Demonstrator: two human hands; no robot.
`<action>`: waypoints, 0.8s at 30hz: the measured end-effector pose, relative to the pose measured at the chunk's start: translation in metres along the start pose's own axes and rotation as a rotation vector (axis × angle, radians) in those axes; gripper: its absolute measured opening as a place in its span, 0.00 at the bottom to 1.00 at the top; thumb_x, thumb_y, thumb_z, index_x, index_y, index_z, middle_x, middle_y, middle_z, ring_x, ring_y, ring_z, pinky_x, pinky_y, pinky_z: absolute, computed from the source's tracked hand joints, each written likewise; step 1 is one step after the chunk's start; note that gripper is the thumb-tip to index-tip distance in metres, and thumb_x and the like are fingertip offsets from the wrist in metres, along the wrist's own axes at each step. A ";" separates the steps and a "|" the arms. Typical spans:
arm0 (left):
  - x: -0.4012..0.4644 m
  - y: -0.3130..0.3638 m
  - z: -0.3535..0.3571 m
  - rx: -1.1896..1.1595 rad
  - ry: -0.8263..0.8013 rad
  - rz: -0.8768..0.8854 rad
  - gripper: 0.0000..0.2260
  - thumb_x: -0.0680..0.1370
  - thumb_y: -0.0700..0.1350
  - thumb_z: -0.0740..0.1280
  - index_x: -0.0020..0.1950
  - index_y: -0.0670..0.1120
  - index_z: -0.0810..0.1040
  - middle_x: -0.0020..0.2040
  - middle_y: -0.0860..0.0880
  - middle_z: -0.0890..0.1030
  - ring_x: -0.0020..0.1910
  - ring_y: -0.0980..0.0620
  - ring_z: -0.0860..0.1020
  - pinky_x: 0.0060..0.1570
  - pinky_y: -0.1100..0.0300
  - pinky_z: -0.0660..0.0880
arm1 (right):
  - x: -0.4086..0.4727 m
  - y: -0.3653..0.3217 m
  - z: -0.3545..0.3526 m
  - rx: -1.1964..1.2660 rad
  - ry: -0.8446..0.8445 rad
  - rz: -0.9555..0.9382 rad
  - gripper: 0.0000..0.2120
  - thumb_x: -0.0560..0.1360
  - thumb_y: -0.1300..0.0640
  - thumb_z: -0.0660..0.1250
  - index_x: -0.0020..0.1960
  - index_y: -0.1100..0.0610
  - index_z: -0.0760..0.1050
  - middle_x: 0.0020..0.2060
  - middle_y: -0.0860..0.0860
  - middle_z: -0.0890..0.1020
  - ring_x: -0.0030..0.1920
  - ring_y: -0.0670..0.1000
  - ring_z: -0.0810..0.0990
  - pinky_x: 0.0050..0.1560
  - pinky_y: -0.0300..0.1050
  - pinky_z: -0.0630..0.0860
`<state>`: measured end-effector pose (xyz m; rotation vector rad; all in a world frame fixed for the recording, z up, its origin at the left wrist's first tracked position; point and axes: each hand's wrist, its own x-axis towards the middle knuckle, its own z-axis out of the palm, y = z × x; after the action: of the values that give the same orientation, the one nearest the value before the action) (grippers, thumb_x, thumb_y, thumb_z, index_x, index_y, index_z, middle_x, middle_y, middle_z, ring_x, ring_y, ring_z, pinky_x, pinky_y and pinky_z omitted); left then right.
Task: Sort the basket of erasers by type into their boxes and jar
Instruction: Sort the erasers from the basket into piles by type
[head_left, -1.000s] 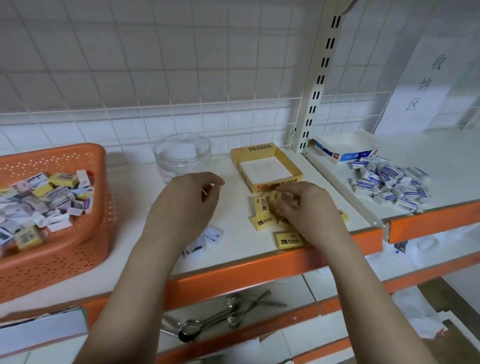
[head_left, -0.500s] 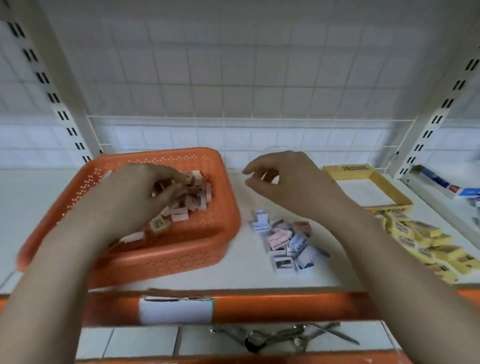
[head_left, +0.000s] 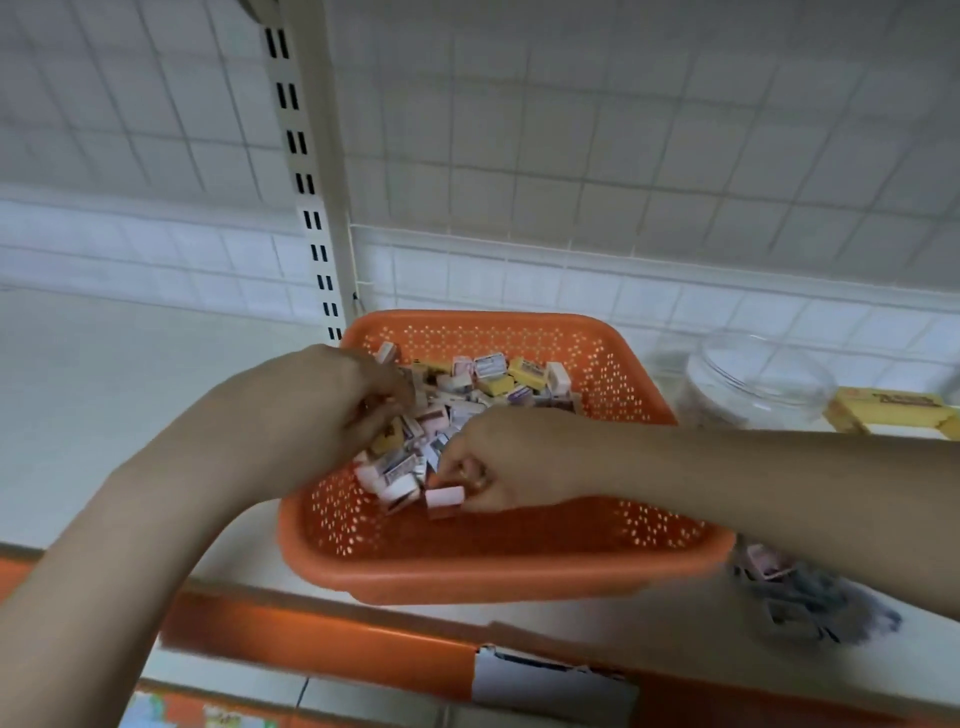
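mostly pink-and-yellow erasers (head_left: 467, 395), orange basket (head_left: 498, 566)

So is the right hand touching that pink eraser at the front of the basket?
Touching. The head view shows the right hand with its fingertips curled against the pink eraser inside the orange basket.

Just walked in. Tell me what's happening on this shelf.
A person is sorting erasers out of an orange basket on a white shelf. Both hands are in it: the left hand digs among the mixed erasers, and the right hand has its fingers at a pink eraser near the front. Many erasers remain. A clear jar and a yellow box stand to the right, and a small blurred pile lies beside the basket.
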<state>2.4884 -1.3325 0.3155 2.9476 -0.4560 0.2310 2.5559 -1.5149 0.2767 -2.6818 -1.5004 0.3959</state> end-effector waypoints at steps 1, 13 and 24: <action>0.000 -0.002 0.001 0.003 -0.010 0.000 0.09 0.77 0.47 0.63 0.55 0.53 0.80 0.53 0.53 0.82 0.50 0.51 0.79 0.50 0.56 0.74 | 0.006 -0.001 0.003 -0.020 0.008 0.004 0.12 0.76 0.50 0.66 0.57 0.54 0.78 0.34 0.40 0.71 0.31 0.40 0.67 0.30 0.31 0.62; 0.029 -0.017 0.011 0.175 -0.236 0.009 0.16 0.75 0.50 0.67 0.63 0.58 0.74 0.61 0.55 0.75 0.60 0.53 0.73 0.57 0.54 0.72 | -0.033 0.020 -0.030 -0.001 0.245 0.289 0.08 0.72 0.47 0.69 0.44 0.51 0.79 0.39 0.47 0.81 0.41 0.48 0.78 0.44 0.45 0.75; 0.050 -0.017 0.014 0.111 -0.340 0.034 0.15 0.69 0.51 0.73 0.55 0.56 0.78 0.53 0.54 0.77 0.51 0.53 0.75 0.47 0.60 0.72 | -0.076 0.026 -0.021 0.243 0.464 0.400 0.04 0.70 0.50 0.72 0.40 0.50 0.80 0.35 0.42 0.80 0.39 0.43 0.79 0.40 0.37 0.73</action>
<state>2.5425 -1.3335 0.3085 3.0973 -0.5513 -0.2552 2.5452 -1.5908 0.3077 -2.6162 -0.7450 -0.0389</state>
